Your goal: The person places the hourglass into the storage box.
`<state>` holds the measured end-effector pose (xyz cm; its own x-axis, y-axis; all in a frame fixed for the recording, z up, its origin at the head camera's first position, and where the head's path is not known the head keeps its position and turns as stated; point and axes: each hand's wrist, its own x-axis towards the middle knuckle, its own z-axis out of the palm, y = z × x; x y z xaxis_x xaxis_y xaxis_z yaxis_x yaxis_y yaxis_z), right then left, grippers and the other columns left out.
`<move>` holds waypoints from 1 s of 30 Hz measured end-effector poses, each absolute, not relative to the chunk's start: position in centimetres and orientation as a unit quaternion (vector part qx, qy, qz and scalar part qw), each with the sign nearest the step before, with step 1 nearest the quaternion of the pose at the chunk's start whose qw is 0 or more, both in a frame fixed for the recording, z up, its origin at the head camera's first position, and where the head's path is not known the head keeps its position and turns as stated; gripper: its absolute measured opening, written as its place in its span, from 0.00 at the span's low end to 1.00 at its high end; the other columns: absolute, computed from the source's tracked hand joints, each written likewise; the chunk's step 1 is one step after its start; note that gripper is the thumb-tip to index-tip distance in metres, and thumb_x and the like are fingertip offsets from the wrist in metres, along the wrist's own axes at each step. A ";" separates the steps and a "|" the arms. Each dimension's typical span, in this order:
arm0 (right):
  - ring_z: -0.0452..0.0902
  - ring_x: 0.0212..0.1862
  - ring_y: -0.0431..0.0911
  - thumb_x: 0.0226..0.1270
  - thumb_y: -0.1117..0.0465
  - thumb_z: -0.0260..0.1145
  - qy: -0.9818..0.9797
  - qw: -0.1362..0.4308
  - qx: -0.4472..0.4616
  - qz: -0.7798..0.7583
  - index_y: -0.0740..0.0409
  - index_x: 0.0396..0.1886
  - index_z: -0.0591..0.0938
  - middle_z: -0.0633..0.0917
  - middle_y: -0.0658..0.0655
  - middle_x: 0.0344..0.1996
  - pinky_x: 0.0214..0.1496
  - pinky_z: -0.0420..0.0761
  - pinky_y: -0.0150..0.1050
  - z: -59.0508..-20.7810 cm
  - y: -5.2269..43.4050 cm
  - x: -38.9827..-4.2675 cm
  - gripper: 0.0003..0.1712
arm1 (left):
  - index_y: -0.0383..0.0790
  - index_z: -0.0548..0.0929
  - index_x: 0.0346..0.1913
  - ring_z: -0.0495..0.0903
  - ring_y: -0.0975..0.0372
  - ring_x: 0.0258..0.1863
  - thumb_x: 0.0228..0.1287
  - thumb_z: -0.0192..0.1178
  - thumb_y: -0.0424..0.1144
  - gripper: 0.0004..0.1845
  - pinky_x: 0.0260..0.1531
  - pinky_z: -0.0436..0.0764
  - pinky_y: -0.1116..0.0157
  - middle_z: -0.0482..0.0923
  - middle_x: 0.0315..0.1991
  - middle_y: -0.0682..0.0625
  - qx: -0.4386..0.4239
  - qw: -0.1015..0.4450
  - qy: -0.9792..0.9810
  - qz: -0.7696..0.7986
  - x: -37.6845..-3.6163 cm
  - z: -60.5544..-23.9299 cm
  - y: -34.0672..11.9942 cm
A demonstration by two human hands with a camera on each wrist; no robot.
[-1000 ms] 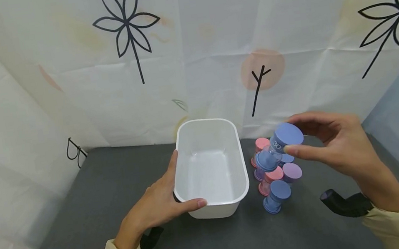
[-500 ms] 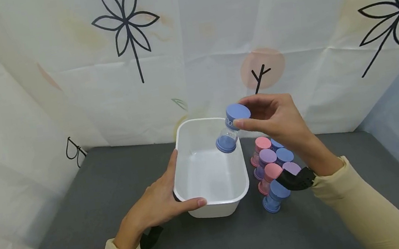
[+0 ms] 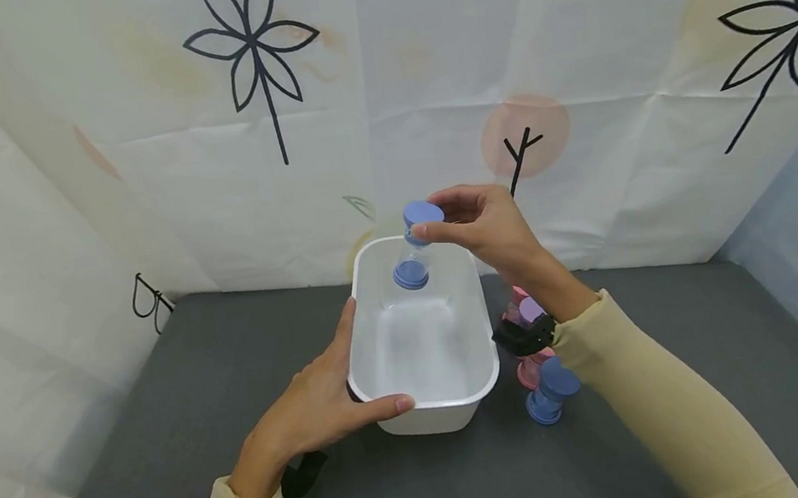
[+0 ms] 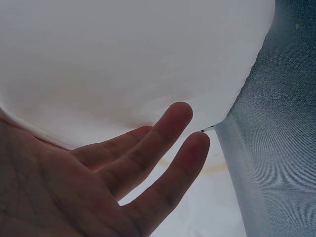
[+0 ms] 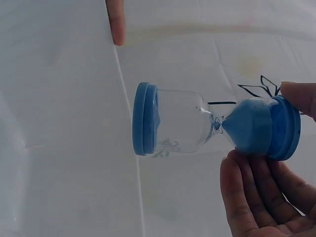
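In the head view, my right hand holds a blue sand timer by its upper cap, over the far part of a white plastic tub. The right wrist view shows thumb and fingers pinching one cap of the sand timer, with most of the blue sand in the bulb at that end. My left hand grips the tub's near left corner, its thumb over the front rim. Up close in the left wrist view, its fingers lie along the outside of the tub.
Right of the tub stand more sand timers: a blue one in front, a pink one behind it and a purple one farther back. My right forearm hides part of the group. A patterned cloth hangs behind the grey table.
My right hand has carried the blue sand timer leftward from above the group to over the tub. The left hand and tub have stayed in place.
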<state>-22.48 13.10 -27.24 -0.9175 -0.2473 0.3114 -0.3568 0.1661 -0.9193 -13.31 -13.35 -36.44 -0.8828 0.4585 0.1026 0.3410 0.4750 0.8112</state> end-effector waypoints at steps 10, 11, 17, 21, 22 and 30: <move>0.85 0.43 0.48 0.57 0.62 0.79 -0.787 0.004 0.158 0.596 0.65 0.50 0.86 0.89 0.59 0.40 0.49 0.79 0.40 -29.5 10.8 -24.6 0.22 | 0.69 0.30 0.80 0.79 0.63 0.48 0.48 0.75 0.67 0.70 0.45 0.78 0.56 0.72 0.60 0.58 0.220 0.067 0.868 0.441 -13.2 -36.3 -13.4; 0.85 0.43 0.48 0.57 0.61 0.80 -0.790 0.001 0.155 0.593 0.65 0.50 0.86 0.89 0.58 0.40 0.48 0.79 0.40 -29.6 10.6 -24.8 0.22 | 0.69 0.30 0.80 0.79 0.63 0.48 0.48 0.75 0.67 0.70 0.45 0.78 0.56 0.73 0.60 0.58 0.220 0.067 0.868 0.440 -13.2 -36.3 -13.4; 0.84 0.43 0.49 0.56 0.60 0.81 -0.807 -0.020 0.136 0.575 0.64 0.48 0.86 0.88 0.58 0.39 0.50 0.78 0.43 -30.3 9.5 -25.3 0.22 | 0.68 0.30 0.81 0.79 0.63 0.48 0.48 0.75 0.68 0.70 0.46 0.77 0.55 0.73 0.61 0.57 0.220 0.063 0.871 0.435 -13.2 -36.4 -13.5; 0.84 0.43 0.48 0.56 0.59 0.81 -0.816 -0.034 0.119 0.565 0.63 0.47 0.86 0.88 0.57 0.39 0.50 0.78 0.43 -31.0 8.8 -25.7 0.21 | 0.69 0.30 0.80 0.80 0.58 0.50 0.49 0.75 0.68 0.70 0.47 0.77 0.55 0.72 0.63 0.57 0.219 0.067 0.868 0.441 -13.2 -36.4 -13.5; 0.84 0.43 0.48 0.55 0.59 0.81 -0.818 -0.037 0.114 0.562 0.63 0.47 0.86 0.88 0.57 0.39 0.50 0.78 0.43 -31.3 8.7 -25.9 0.21 | 0.70 0.30 0.80 0.80 0.57 0.50 0.49 0.75 0.67 0.70 0.47 0.77 0.54 0.72 0.63 0.57 0.219 0.069 0.866 0.443 -13.3 -36.4 -13.5; 0.83 0.44 0.48 0.54 0.58 0.82 -0.836 -0.054 0.073 0.542 0.63 0.49 0.85 0.87 0.58 0.41 0.48 0.79 0.40 -32.1 7.9 -26.2 0.25 | 0.67 0.29 0.80 0.80 0.56 0.50 0.50 0.75 0.66 0.70 0.46 0.77 0.54 0.70 0.66 0.57 0.224 0.074 0.862 0.448 -13.3 -36.4 -13.4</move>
<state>-26.16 7.87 -32.12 -0.9834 -0.1813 -0.0109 -0.0640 0.4023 -0.9133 -13.34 -13.39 -36.39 -0.8886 0.4530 0.0724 0.3198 0.4984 0.8058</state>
